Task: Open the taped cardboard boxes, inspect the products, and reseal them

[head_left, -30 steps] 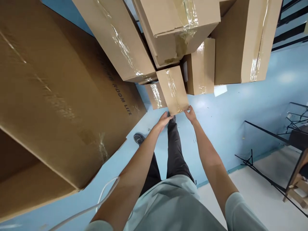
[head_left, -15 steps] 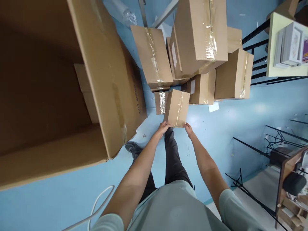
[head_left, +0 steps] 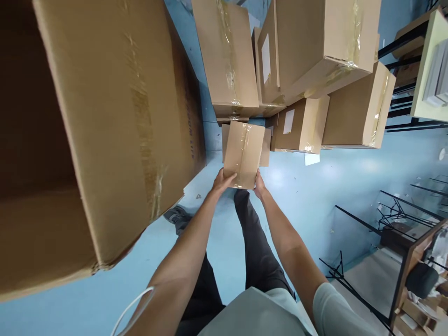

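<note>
A small taped cardboard box point(head_left: 244, 151) is between my two hands, just above my dark trouser leg. My left hand point(head_left: 223, 181) grips its near left corner, with the thumb lying on the top face. On the opposite side, my right hand point(head_left: 259, 184) holds the near right edge, its fingers partly hidden by the box. Behind the held box, another small carton point(head_left: 265, 148) shows at both sides. Several taped cartons stand just beyond, among them a tall one point(head_left: 234, 58) and a labelled one point(head_left: 297, 125).
A very large open cardboard box point(head_left: 112, 140) fills the left side. A big carton point(head_left: 315, 46) sits on the stack at the back. Black metal legs and a wooden table point(head_left: 411, 261) are at the right. A white cable point(head_left: 135, 305) runs near my left forearm.
The small box has moved left and now covers the middle of the carton behind it. My hands have shifted left with it, the left thumb further onto its top. The view has moved closer.
</note>
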A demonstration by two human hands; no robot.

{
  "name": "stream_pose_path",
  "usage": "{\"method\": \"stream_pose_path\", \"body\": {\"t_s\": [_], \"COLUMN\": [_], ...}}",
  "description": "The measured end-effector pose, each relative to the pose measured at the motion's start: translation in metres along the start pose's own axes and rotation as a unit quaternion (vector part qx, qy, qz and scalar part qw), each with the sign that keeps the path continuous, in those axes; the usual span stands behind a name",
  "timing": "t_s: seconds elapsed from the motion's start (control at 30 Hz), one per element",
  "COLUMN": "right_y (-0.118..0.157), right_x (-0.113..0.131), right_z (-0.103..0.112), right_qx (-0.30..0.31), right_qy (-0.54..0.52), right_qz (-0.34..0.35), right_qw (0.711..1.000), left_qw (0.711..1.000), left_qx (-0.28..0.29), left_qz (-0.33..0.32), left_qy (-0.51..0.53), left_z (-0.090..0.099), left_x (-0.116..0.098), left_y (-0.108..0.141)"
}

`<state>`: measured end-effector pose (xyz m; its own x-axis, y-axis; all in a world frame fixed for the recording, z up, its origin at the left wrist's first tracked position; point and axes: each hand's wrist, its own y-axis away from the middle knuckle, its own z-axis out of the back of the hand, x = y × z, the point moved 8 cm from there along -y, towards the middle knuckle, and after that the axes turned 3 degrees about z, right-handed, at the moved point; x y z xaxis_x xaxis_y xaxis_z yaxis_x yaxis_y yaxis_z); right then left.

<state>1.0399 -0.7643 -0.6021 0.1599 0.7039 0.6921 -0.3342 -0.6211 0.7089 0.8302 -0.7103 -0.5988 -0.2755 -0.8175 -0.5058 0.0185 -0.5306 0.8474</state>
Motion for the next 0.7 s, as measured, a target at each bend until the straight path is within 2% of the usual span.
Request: {"method": "stream_pose_path", "body": {"t_s": [0.07,0.17,0.27,0.37,0.47,0.53,0.63,0.7], "right_y": [0.013,0.054,0.119,0.198,0.282,0.339,0.422,0.474], "right_x": [-0.001,0.009,0.028,0.057,0.107,0.145,0.198,0.229], "right_z": [0.016,0.046,0.077,0.098,0.102,0.099,0.083,0.068], "right_qx": [-0.007,-0.007,-0.003,-0.015,-0.026,-0.047,-0.080,-0.106], "right_qy": [-0.034,-0.093,-0.118,-0.125,-0.112,-0.075,-0.024,-0.002], "right_qz": [-0.068,-0.130,-0.140,-0.100,0.006,0.069,0.151,0.202], "right_qw": [0.997,0.987,0.983,0.987,0.993,0.994,0.985,0.974], "left_qw": [1.000,0.994,0.981,0.968,0.955,0.943,0.920,0.901], "left_qx": [0.023,0.059,0.080,0.111,0.159,0.182,0.204,0.219], "left_qz": [-0.017,-0.090,-0.171,-0.220,-0.234,-0.254,-0.300,-0.335], "left_qy": [0.009,0.034,0.043,0.046,0.083,0.113,0.147,0.169], "left_z": [-0.010,-0.030,-0.041,-0.038,-0.018,0.005,0.051,0.091], "left_x": [0.007,0.010,0.008,-0.001,-0.019,-0.038,-0.067,-0.087], "left_y": [0.018,0.069,0.134,0.201,0.269,0.317,0.390,0.438]}}
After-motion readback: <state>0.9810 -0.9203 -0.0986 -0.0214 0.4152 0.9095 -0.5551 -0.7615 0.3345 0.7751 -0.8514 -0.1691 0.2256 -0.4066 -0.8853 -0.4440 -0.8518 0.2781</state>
